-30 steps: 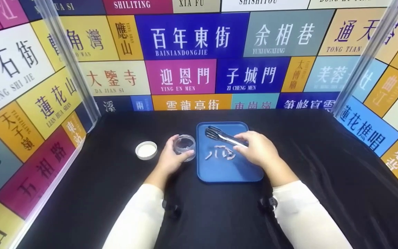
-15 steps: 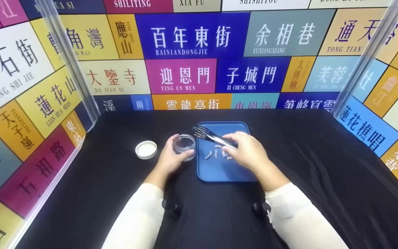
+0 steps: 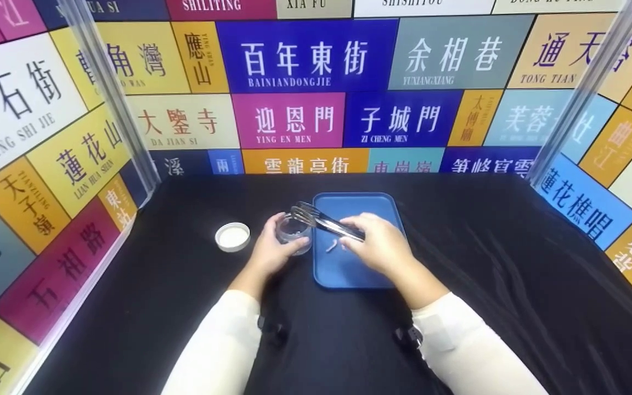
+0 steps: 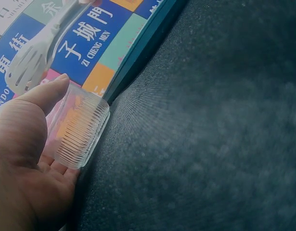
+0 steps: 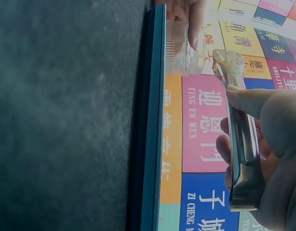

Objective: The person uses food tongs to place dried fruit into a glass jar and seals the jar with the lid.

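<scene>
My left hand [image 3: 271, 249] grips a clear ribbed jar [image 4: 83, 130], thumb on one side and fingers on the other, at the left edge of the blue tray [image 3: 357, 274]. With my right hand [image 3: 379, 241] I hold metal tongs [image 5: 244, 149], thumb on one arm and fingers on the other. Their slotted head overlaps the jar's open mouth in the head view. In the right wrist view the tongs' tips are nearly together, and I cannot tell what is between them. A small pale curved piece [image 3: 332, 245] lies on the tray; my right hand hides the area beside it.
Left of my left hand, a round white lid [image 3: 232, 237] lies on the black cloth [image 3: 327, 340]. Colourful sign panels [image 3: 305, 60] wall off the back and both sides, with clear upright posts [image 3: 587, 93] at the corners.
My right hand has carried the tongs leftward from over the tray to the jar's mouth, covering more of the pale pieces. The left hand and jar stay in place.
</scene>
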